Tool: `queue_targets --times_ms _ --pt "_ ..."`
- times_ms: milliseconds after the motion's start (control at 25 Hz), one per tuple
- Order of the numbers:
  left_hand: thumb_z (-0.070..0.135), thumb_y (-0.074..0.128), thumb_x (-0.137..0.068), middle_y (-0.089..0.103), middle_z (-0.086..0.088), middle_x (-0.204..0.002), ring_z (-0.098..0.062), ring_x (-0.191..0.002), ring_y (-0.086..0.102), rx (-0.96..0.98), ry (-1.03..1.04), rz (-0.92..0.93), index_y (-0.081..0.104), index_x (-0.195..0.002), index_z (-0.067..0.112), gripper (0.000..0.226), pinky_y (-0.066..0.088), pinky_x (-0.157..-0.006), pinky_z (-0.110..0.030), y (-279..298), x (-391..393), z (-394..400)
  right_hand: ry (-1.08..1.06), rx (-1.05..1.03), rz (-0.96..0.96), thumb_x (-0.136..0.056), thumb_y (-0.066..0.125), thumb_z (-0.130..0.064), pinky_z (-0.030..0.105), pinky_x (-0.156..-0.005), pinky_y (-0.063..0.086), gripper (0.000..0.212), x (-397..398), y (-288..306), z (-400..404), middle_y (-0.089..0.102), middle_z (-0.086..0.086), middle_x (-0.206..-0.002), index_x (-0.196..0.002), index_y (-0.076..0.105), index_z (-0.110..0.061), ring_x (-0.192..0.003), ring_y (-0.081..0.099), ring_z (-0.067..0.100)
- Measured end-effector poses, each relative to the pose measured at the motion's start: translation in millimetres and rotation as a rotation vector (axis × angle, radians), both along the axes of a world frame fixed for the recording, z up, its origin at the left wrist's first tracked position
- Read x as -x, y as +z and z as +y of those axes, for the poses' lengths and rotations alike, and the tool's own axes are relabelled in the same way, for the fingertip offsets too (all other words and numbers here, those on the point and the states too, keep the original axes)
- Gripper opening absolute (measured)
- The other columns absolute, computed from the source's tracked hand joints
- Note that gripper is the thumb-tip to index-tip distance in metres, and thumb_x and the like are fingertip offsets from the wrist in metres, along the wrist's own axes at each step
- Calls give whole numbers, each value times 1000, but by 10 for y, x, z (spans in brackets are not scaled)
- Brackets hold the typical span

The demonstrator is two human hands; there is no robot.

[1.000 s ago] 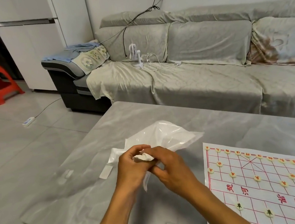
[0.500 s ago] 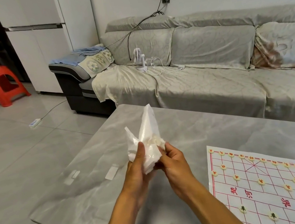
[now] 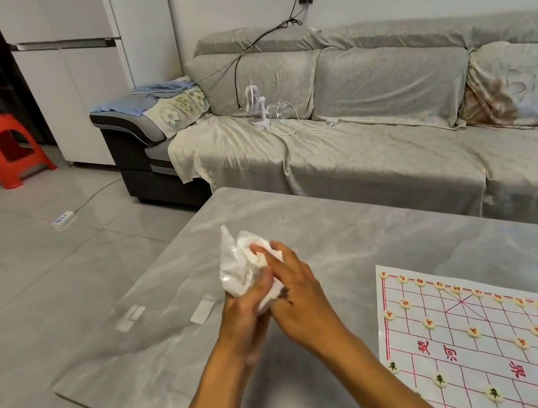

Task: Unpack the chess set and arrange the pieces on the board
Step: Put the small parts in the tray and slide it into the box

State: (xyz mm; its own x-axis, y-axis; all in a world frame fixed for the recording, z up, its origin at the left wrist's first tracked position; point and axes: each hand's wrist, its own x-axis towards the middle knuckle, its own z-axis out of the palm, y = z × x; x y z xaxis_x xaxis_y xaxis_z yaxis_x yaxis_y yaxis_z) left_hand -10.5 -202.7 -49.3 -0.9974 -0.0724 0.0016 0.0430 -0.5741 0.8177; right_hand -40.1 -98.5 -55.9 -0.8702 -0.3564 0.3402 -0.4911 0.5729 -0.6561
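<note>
A crumpled white plastic bag [image 3: 238, 263] is bunched between both hands above the grey table. My left hand [image 3: 245, 305] grips it from below. My right hand [image 3: 295, 290] presses it from the right, its fingers laid over the top of the wad. To the right lies a white paper chess board [image 3: 459, 339] with red lines and red characters. Several round cream pieces [image 3: 428, 323] stand on its grid points.
The grey marble table [image 3: 333, 229] has two pale tape strips [image 3: 201, 312] near its left edge. A covered grey sofa [image 3: 372, 140] with a small white fan [image 3: 257, 108] stands behind. A red stool [image 3: 0, 148] and a power strip [image 3: 63, 219] are on the floor at left.
The bag has gone from spread out, to held up in a peak, to a tight wad squeezed between both hands. My right hand's fingers have moved over the top of it.
</note>
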Motion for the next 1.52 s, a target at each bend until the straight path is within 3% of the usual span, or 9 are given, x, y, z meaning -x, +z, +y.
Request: queue_targets --times_ms 160,240,360,520,760,920,1080,1320,1520 --pt "17 59 -86 67 -16 -115 -31 -103 65 -345 102 -103 60 -121 8 37 54 -87 -43 27 13 -202 112 631 -354 -79 66 -36 19 -94 46 76 -108 113 99 38 -16 -147 -143 28 -47 -131 41 2" --pt "15 58 -84 67 -16 -115 -31 -99 66 -434 53 -105 61 -120 7 37 53 -86 -44 39 -2 -256 -20 912 -688 -75 69 -51 31 -92 50 73 -73 159 184 49 -5 -141 -140 39 -38 -125 51 16" --pt "9 60 -86 69 -12 -114 -32 -100 67 11 95 -162 59 -124 15 38 58 -76 -43 -26 -8 -228 38 1061 -900 -89 62 -33 55 -91 51 44 -60 105 208 67 7 -119 -131 53 -24 -105 66 31" --pt "4 61 -85 67 5 -117 -19 -103 66 580 267 -86 55 -127 39 55 58 -79 -40 -104 11 -136 36 840 -576 -98 48 -12 35 -92 54 47 -161 147 -30 57 -11 -131 -129 50 -48 -112 61 13" --pt "18 43 -86 62 -19 -116 -33 -105 59 -228 28 -177 63 -120 4 42 44 -91 -42 120 -442 -381 316 461 -527 -84 56 -25 20 -101 42 69 -458 45 -322 29 -28 -147 -141 28 -54 -130 37 -7" --pt "42 34 -97 62 -18 -125 -33 -118 58 -206 130 -218 64 -123 7 52 43 -105 -45 162 -1147 -893 465 205 -469 -77 67 -51 23 -101 43 83 -1027 137 -828 30 -24 -145 -144 18 -51 -127 42 -3" --pt "43 25 -103 62 -8 -129 -21 -121 57 -39 215 -206 54 -133 14 51 44 -102 -40 80 -1802 -1448 303 265 -424 -88 58 -43 26 -98 43 52 -1619 -44 -1545 46 -15 -131 -137 41 -37 -119 49 6" --pt "16 62 -90 64 4 -117 -16 -107 60 761 570 -658 65 -103 33 22 50 -88 -32 -1068 -2484 -2043 -42 506 -941 -93 59 -29 32 -86 53 22 -2167 -768 -2012 61 -15 -96 -84 54 -48 -92 60 8" --pt "46 52 -80 64 11 -82 -17 -81 55 1810 205 -418 69 -74 30 24 45 -68 -33 -2022 -2776 -2285 -73 215 -902 -92 56 -33 30 -82 54 28 -2263 -1228 -2150 55 -2 -122 -116 43 -40 -101 58 15"
